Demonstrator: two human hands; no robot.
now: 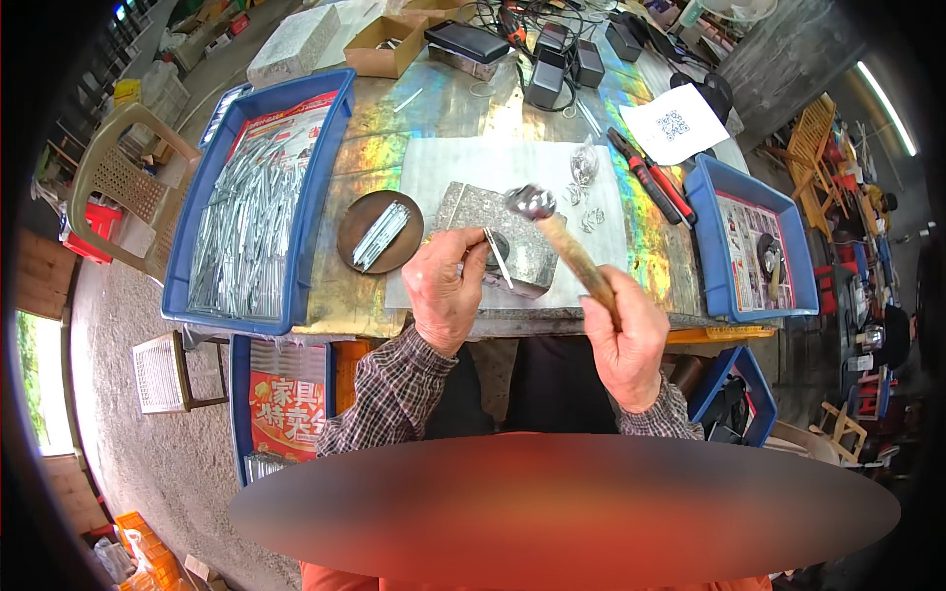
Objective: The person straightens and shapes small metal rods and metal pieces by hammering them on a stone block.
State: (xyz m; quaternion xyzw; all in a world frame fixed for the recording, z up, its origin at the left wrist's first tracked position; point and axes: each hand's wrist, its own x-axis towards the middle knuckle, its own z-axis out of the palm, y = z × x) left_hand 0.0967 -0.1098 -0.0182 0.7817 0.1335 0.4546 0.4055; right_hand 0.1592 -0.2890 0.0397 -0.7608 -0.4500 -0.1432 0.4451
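My left hand [443, 291] pinches a thin silver metal rod [500, 260] over a grey stone block [463, 209]. My right hand [628, 340] is wrapped round the wooden handle of a hammer [572, 252]. Its shiny rounded head hangs above the block, just right of the rod's upper end. A white sheet [424, 163] lies under the block. To the left of my left hand, a round brown dish [410, 252] carries a small pile of similar rods [380, 236]. Small metal rings [591, 218] and a clear plastic bag [583, 164] rest right of the block.
A blue tray [227, 319] full of metal rods stands at the left. Red-handled pliers [660, 187] and a printed paper [650, 138] lie toward the right, beside another blue tray [711, 241]. At the back are black power adapters [548, 79], cables and a cardboard box [379, 59].
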